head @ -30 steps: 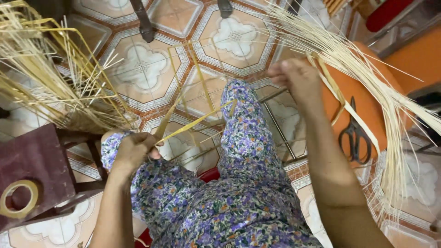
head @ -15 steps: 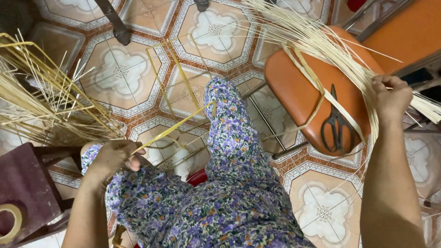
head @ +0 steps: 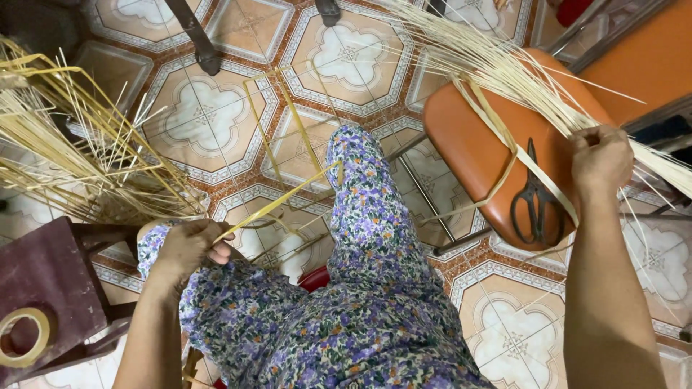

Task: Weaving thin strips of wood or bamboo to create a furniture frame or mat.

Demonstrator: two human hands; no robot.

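Holding one flat yellow bamboo strip [head: 277, 204] pinched shut in its grip over the floral-trousered knee, the left hand [head: 189, 247] has a single piece separated, while the right hand [head: 602, 160] closes around the pale bundle of thin straw-coloured splints [head: 504, 75] lying across the orange padded stool [head: 468, 144]. By my judgement the sorting is early: most splints remain bundled. One pair of black scissors [head: 535, 198], one tape roll [head: 21, 338], a second loose heap [head: 72, 158].

one scissors [head: 534, 196]; one tape roll [head: 23, 336]
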